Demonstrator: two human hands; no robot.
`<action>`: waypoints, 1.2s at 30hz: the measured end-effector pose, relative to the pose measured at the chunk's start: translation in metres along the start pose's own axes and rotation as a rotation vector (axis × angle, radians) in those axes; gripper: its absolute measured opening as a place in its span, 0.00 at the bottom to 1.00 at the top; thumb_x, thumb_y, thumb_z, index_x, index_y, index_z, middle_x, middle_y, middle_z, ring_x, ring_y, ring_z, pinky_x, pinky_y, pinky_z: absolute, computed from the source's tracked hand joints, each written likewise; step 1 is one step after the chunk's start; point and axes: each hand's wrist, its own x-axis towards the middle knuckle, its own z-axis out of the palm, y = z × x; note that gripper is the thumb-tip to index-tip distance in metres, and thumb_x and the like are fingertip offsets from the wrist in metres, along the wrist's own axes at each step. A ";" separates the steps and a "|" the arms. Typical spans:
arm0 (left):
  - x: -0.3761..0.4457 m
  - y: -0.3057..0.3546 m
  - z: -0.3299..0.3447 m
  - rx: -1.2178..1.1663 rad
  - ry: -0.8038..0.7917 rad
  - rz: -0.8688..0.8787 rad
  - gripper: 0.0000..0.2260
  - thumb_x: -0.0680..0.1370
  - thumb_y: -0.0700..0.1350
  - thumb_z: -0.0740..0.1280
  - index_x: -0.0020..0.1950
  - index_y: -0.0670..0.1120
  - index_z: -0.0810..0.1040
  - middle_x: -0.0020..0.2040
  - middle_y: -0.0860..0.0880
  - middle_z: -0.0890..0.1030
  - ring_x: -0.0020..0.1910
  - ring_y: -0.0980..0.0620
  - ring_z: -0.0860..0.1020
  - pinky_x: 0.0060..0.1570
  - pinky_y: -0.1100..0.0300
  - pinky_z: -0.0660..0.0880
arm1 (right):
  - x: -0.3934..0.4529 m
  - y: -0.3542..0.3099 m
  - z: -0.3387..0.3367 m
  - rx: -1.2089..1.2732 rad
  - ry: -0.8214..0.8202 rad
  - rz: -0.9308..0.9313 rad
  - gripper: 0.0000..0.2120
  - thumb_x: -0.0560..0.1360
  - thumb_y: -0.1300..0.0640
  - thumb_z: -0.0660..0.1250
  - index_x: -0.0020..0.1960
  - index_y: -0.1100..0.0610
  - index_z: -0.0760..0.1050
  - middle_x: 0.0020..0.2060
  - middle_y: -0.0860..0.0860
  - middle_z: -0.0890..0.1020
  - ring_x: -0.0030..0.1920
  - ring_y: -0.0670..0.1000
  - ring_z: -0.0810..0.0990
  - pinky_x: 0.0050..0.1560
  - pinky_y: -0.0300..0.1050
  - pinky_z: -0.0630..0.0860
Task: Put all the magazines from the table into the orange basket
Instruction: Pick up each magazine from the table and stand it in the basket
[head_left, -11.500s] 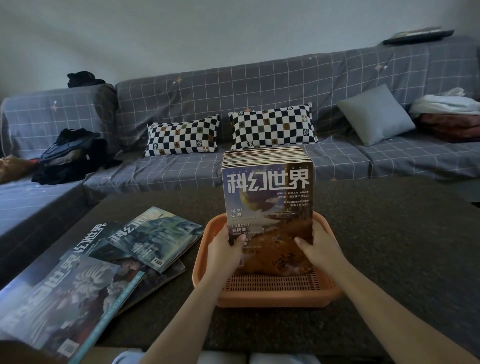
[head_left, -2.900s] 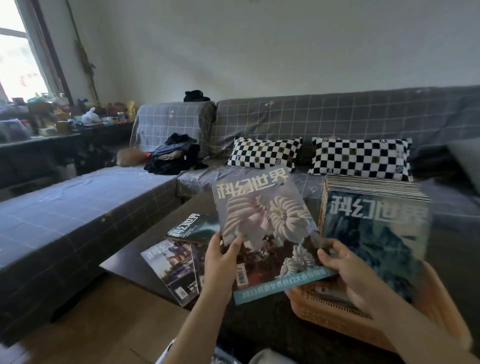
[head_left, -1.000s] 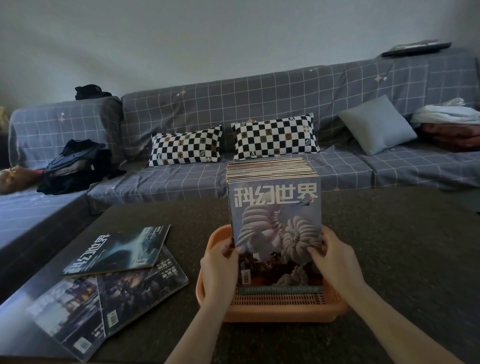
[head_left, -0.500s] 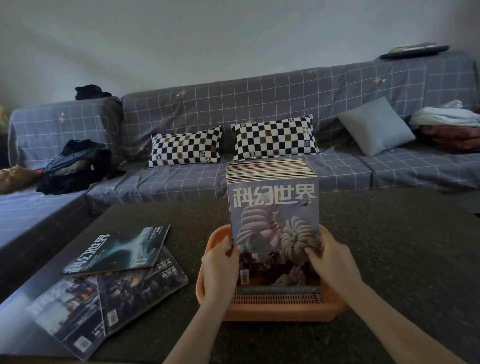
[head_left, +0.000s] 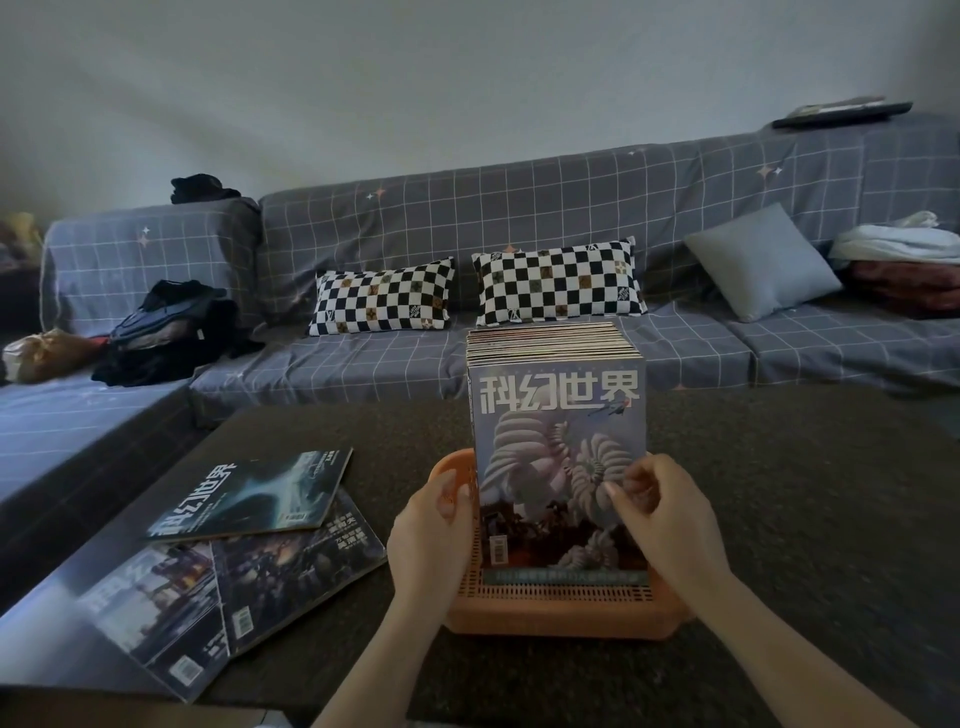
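Note:
An orange basket stands on the dark table in front of me. It holds an upright stack of magazines. The front magazine shows white spiral shells. My right hand is at that cover's right edge, thumb on the front and fingers curled at the edge. My left hand hovers just left of the stack by the basket's left rim, loosely curled and holding nothing. Three magazines lie overlapped on the table at the left: a teal one on top, a dark one and a pale one.
A grey checked sofa wraps behind and to the left of the table. On it lie two black-and-white cushions, a grey cushion, dark clothes and folded laundry. The table's near left corner is by the pale magazine.
The shell-cover magazine now stands at the front of the stack. My left hand has let go of its left edge and moved slightly left. My right hand's fingers have curled in over the right edge.

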 end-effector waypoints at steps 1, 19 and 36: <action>-0.001 -0.001 -0.001 0.012 0.007 0.014 0.17 0.80 0.54 0.62 0.68 0.53 0.75 0.55 0.53 0.82 0.47 0.58 0.78 0.44 0.59 0.77 | -0.001 -0.005 0.001 0.023 -0.022 -0.024 0.09 0.71 0.53 0.71 0.46 0.51 0.72 0.39 0.45 0.75 0.38 0.42 0.75 0.35 0.33 0.72; 0.025 -0.070 -0.068 -0.150 0.054 -0.112 0.13 0.80 0.52 0.63 0.64 0.52 0.76 0.47 0.56 0.82 0.42 0.62 0.79 0.33 0.72 0.70 | 0.009 -0.117 0.118 0.171 -0.404 -0.154 0.07 0.75 0.50 0.66 0.53 0.47 0.72 0.38 0.42 0.77 0.39 0.39 0.77 0.37 0.28 0.72; 0.098 -0.191 -0.066 -0.512 0.265 -0.658 0.10 0.78 0.43 0.66 0.59 0.43 0.77 0.44 0.52 0.80 0.48 0.49 0.80 0.53 0.52 0.77 | 0.071 -0.171 0.319 -0.027 -1.072 0.210 0.18 0.75 0.50 0.66 0.57 0.63 0.76 0.52 0.57 0.81 0.49 0.54 0.81 0.50 0.49 0.80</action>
